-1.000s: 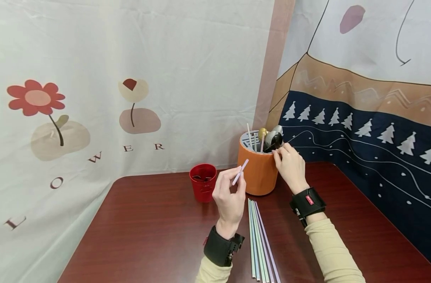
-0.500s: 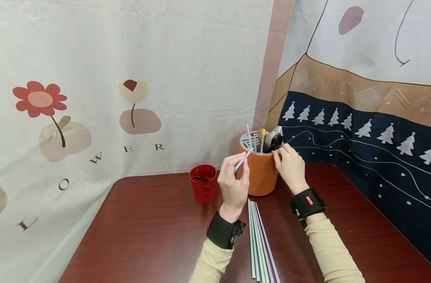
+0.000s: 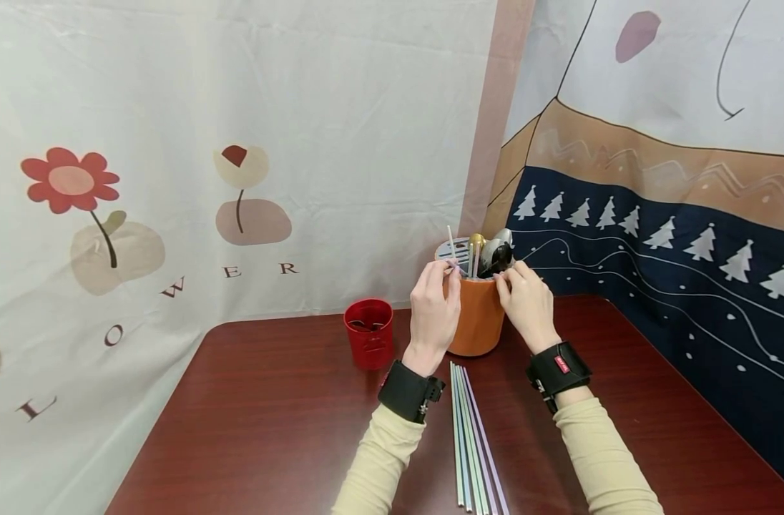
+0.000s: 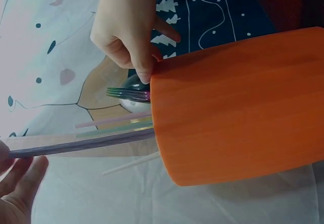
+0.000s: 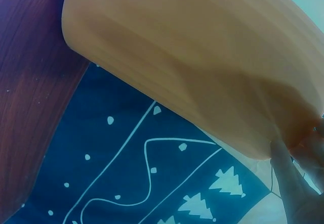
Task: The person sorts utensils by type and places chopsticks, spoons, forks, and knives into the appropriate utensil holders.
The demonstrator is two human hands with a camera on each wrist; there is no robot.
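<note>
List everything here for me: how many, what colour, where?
Table: one, reddish brown, lower centre.
Container: one, orange, on the table.
Standing sticks: several, pastel, in the container.
Utensils: several, gold, silver, black, in the container.
Loose sticks: several, pastel, on the table.
Held stick: one, purple, at the container's mouth.
Cup: one, red, left of the container.
Flower backdrop: one, mostly white, behind.
Tree backdrop: one, navy, tan, white, right.
Wristbands: two, black, both wrists.
Sleeves: two, pale yellow, both forearms.
Left hand: one, pinching the held stick.
Right hand: one, at the container's rim.
</note>
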